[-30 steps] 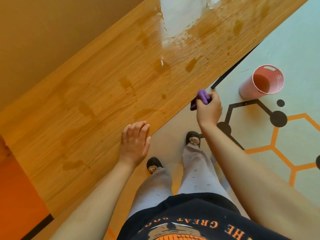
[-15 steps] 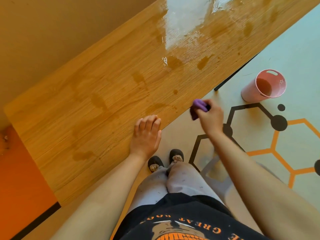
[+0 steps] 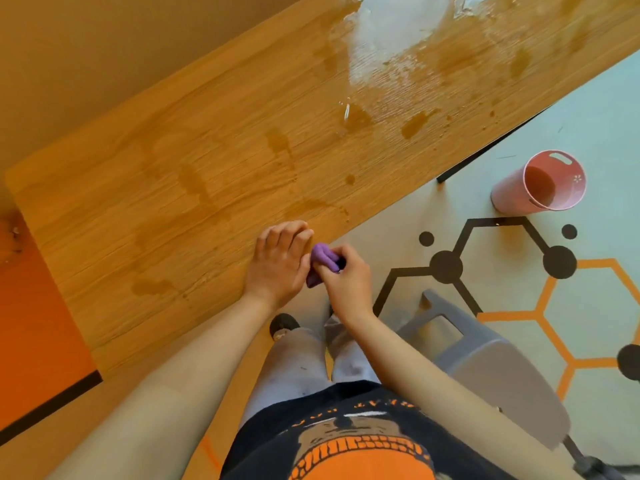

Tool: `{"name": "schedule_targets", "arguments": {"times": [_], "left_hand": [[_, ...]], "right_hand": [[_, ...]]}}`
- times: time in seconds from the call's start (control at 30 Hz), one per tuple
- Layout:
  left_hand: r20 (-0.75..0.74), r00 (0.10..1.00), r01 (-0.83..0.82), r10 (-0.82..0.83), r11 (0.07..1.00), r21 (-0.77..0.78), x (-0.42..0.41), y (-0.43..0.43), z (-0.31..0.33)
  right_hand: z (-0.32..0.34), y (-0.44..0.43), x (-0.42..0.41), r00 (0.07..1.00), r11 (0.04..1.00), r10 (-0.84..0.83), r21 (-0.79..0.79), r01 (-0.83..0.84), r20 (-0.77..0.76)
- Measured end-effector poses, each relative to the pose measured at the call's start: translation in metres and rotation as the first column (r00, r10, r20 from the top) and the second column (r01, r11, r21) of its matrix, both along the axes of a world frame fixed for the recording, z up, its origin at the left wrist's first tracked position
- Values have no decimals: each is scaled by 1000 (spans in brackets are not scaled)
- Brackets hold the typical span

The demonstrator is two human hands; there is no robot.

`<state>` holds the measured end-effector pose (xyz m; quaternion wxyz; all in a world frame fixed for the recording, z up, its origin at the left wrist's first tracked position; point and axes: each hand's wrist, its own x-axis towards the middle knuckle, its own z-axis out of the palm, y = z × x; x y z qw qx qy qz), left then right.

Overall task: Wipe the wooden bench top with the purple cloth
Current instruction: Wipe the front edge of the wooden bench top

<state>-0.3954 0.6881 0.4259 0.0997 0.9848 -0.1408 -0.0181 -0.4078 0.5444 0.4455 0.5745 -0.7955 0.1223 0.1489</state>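
At 9 o'clock of the view, wooden bench (image 3: 166,209), running slantwise up towards 1 o'clock, with dark damp marks along the top. At 12 o'clock on the bench top, shiny wet patch (image 3: 381,43). Near the centre, at the front edge of the bench, left hand (image 3: 277,263), fingers curled, touching the purple cloth (image 3: 323,259) at its 9 o'clock side; cannot tell if really gripping it. Cloth bunched up between both hands, just at the bench edge. At 4 o'clock of the cloth, right hand (image 3: 348,282), pinching it with thumb and curled fingers. At 4 o'clock of the view, grey stool (image 3: 485,368). At 2 o'clock, pink bucket (image 3: 540,185), standing on the floor (image 3: 595,109), apart from the bench.
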Motion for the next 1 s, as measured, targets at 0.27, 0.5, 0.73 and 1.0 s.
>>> {"name": "schedule_targets", "arguments": {"times": [0.27,0.5,0.73,1.0], "left_hand": [[-6,990,-140,140,988,-67,-56,43,15],[33,946,-318,323,942,-104,-131,111,6],[51,839,-532,542,836,-136,-161,152,-2],[55,746,-662,663,748,-37,-178,176,-17]], "right_hand": [[-2,-61,55,993,964,-103,-240,114,55],[2,37,-18,975,966,-212,-139,220,70],[-8,113,-86,994,992,102,-72,-101,22],[-7,72,-47,992,943,-101,-310,121,80]]}}
